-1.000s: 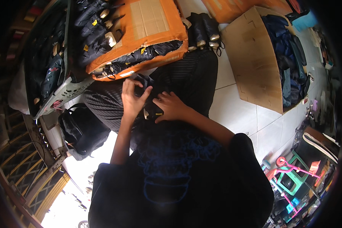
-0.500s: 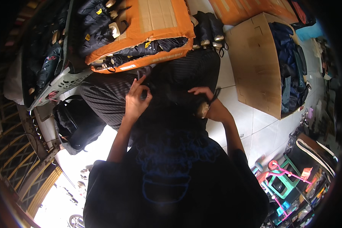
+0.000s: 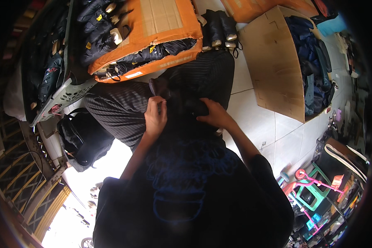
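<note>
Beyond hands (image 3: pixel 155 120), orange ctn (image 3: pixel 146 29) holds blk umbrellas (image 3: pixel 165 51).

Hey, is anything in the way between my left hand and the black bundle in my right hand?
Nothing visible stands between your left hand and the black bundle in your right hand, though the darkness there hides detail. The orange box lies beyond both hands.
</note>
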Action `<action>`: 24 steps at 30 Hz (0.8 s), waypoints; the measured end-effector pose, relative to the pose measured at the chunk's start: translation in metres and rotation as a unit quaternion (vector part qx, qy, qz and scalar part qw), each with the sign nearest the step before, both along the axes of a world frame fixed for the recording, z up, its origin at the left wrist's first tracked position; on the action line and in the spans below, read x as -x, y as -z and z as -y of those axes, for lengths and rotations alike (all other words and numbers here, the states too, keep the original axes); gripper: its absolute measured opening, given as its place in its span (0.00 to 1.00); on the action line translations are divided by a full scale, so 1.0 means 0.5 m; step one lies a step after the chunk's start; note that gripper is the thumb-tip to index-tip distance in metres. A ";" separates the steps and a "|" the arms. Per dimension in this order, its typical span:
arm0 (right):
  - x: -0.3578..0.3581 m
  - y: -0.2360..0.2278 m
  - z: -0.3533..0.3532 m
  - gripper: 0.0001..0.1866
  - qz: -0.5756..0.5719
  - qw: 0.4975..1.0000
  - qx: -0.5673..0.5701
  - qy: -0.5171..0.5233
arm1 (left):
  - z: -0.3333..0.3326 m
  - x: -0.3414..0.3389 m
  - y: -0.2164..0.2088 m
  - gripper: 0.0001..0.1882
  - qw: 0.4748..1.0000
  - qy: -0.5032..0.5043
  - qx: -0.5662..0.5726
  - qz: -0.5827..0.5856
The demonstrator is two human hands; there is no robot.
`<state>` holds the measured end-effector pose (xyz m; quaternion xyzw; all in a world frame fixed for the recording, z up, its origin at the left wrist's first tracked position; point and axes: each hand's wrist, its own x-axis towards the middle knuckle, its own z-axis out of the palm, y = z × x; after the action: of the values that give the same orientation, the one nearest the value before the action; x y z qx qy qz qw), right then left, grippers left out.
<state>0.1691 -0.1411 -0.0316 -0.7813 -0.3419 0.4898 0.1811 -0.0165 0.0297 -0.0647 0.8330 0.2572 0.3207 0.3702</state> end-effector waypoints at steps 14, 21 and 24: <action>0.009 0.003 0.006 0.44 -0.430 0.863 -0.016 0.264 | 0.049 -0.020 -0.013 0.05 0.993 0.025 0.117 0.012; -0.010 -0.037 -0.022 0.51 -0.284 0.946 -0.135 0.083 | 0.049 -0.029 -0.034 0.05 0.993 0.069 0.097 0.017; -0.016 -0.043 -0.033 0.52 -0.268 0.951 -0.146 0.051 | 0.049 -0.031 -0.039 0.05 0.994 0.066 0.081 0.029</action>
<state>0.1771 -0.1248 -0.0102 -0.6023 -0.3084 0.6161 0.4032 -0.0010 0.0053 -0.0452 0.8058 0.2162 0.2977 0.4641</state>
